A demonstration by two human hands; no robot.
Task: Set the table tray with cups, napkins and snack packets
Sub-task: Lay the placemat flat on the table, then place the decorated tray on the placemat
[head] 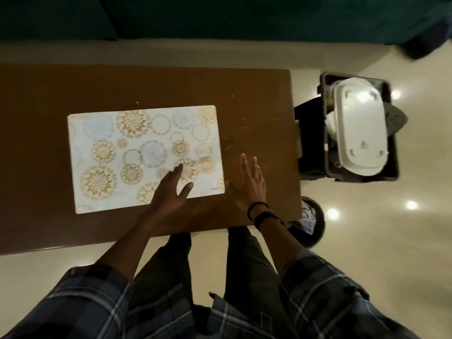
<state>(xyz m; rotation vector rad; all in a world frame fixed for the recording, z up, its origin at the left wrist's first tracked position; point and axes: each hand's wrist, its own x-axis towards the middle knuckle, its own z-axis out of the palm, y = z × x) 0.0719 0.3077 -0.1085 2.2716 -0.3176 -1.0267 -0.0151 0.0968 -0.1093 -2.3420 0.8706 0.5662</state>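
Note:
A rectangular white placemat (pixel 137 152) with gold and grey-blue floral circles lies flat on the brown wooden table (pixel 256 106). My left hand (pixel 171 192) rests flat on the mat's near right corner, fingers spread, holding nothing. My right hand (pixel 249 184), with dark bands at the wrist, lies flat on the bare wood just right of the mat's edge, fingers apart and empty. A white oval tray (pixel 357 128) lies upside down in a dark crate (pixel 391 133) to the right of the table. No cups, napkins or snack packets show clearly.
A round dark bin (pixel 315 223) holding crumpled pale material stands on the floor by the table's near right corner. A dark green sofa (pixel 220 15) runs along the far side. The glossy cream floor (pixel 391 265) reflects ceiling lights.

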